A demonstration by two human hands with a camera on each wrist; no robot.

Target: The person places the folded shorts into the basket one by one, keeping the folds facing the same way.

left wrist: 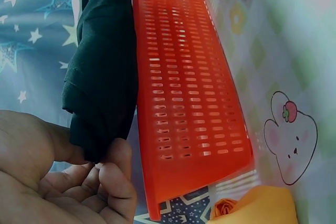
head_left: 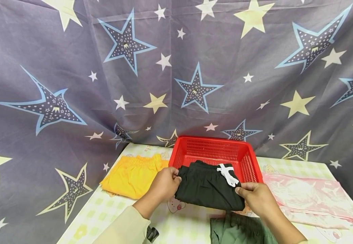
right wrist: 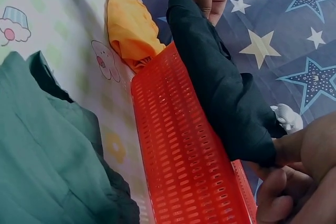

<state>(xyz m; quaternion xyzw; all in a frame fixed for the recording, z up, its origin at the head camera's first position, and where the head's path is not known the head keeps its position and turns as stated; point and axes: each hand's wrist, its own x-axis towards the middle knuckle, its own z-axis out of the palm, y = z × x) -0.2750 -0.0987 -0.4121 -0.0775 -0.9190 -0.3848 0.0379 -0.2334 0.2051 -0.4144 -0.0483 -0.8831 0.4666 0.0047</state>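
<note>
Folded black shorts with a white drawstring bow are held up between both hands, over the near rim of a red plastic basket. My left hand pinches their left edge, thumb on top. At the other end my right hand grips the right edge near the bow. Seen from the left wrist, the dark cloth hangs beside the basket's slotted wall. In the right wrist view the shorts stretch from one hand to the other, along the basket's rim.
Yellow folded shorts lie left of the basket. Green clothing is at the table's near side, below the right forearm. Pink plastic-wrapped packages lie on the right. Behind the checked tablecloth hangs a grey star-patterned curtain.
</note>
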